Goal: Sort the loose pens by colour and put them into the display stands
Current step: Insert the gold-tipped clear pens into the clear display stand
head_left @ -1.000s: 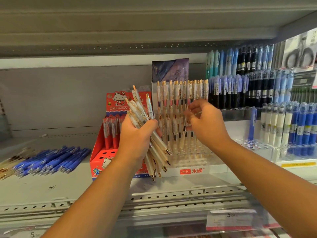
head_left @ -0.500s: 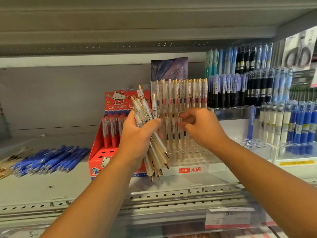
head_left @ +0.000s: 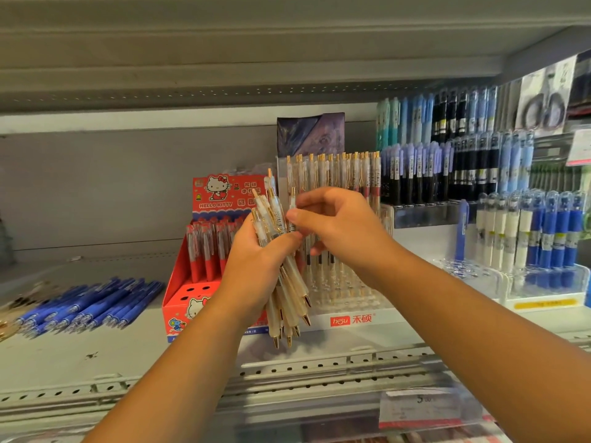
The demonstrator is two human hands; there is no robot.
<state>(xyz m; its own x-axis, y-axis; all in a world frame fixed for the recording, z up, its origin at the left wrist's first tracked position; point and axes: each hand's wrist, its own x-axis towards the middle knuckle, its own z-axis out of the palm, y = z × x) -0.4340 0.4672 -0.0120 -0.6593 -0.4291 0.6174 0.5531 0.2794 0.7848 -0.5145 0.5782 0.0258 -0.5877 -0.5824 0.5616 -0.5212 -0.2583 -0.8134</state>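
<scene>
**While the left hand (head_left: 256, 266) clamps the bundle (head_left: 289, 292), the right hand (head_left: 339, 225) pinches one pen**

Where the shelf (head_left: 64, 353) edge runs nearest, a price label (head_left: 422, 407) sits blurred behind clear plastic, its print unreadable. Both forearms reach in above it. The left hand's fingers curl round the bundle of cream pens, tips down and gold clips up. The palm hides the middle of the barrels, so their number is unclear. The right hand meets the bundle's top, thumb and forefinger closed on the upper end of a single pen (head_left: 292, 203). Whether that pen is free of the others cannot be told.

Just behind the hands stands the clear display stand (head_left: 348, 318) marked "hesu", holding rows of like pens, its middle rows covered by the hands. Beside it, a red Hello Kitty box (head_left: 224, 193) holds red pens, its right side hidden by the left hand. Loose blue pens (head_left: 89, 305) lie on the shelf at the far left. To the right, further stands (head_left: 543, 289) carry blue and black pens, their labels too small to read.
</scene>
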